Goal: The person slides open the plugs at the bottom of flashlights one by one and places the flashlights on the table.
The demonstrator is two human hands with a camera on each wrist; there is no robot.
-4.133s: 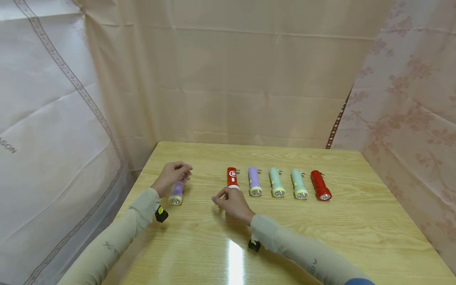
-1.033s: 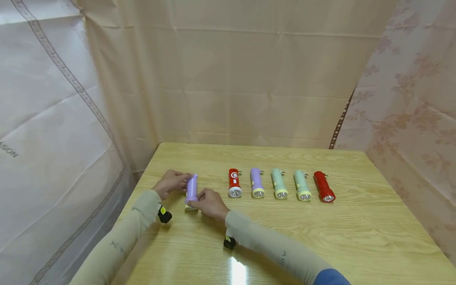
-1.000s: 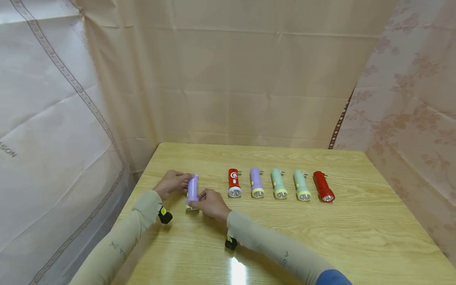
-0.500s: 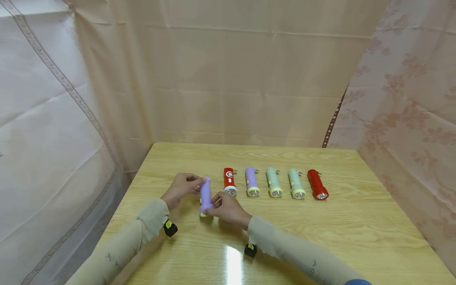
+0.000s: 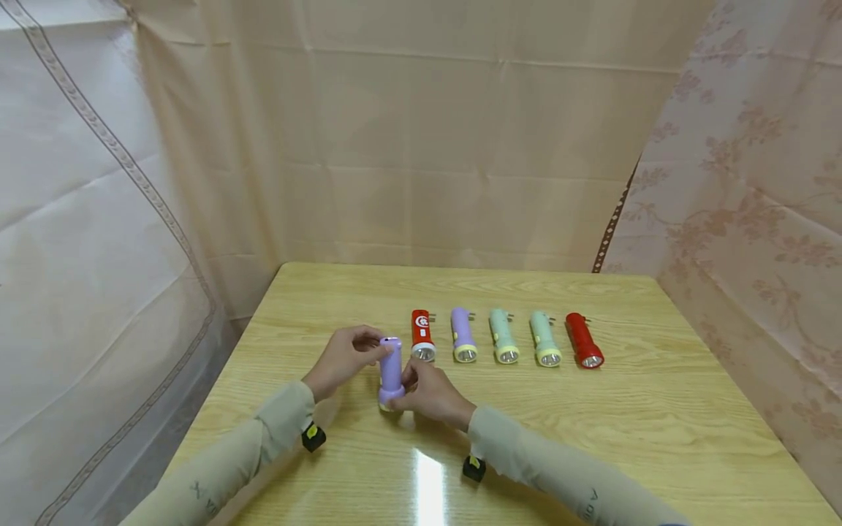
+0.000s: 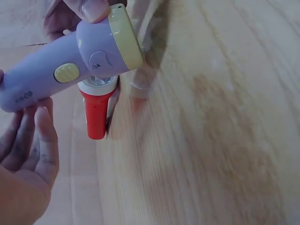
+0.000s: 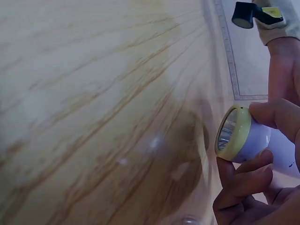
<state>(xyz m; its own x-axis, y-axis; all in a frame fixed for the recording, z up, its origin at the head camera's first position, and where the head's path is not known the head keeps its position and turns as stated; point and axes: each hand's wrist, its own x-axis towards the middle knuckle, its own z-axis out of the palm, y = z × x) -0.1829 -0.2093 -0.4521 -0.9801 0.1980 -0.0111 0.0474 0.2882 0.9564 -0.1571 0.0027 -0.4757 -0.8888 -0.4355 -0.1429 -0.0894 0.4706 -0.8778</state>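
Observation:
A purple flashlight [image 5: 391,369] with a pale yellow lens rim is held between both hands above the table, its lens end pointing down toward me. My left hand [image 5: 345,358] pinches its tail end, thumb on top. Around the head end, my right hand [image 5: 435,391] grips with thumb and fingers. In the left wrist view, the flashlight [image 6: 51,70] shows an oval yellow switch on its side. The right wrist view has the yellow rim [image 7: 236,133] and lens between the right thumb and fingers.
Close behind the hands lies a red flashlight with a white rim [image 5: 423,336]. To its right, in a row, are a purple flashlight [image 5: 463,336], two mint green flashlights [image 5: 503,336] and a dark red flashlight [image 5: 583,340]. Curtains surround the wooden table [image 5: 625,438].
The purple flashlight, at first lying at the left under my left hand, has been lifted and moved right. My right hand left the red-and-white flashlight and took hold of the purple one.

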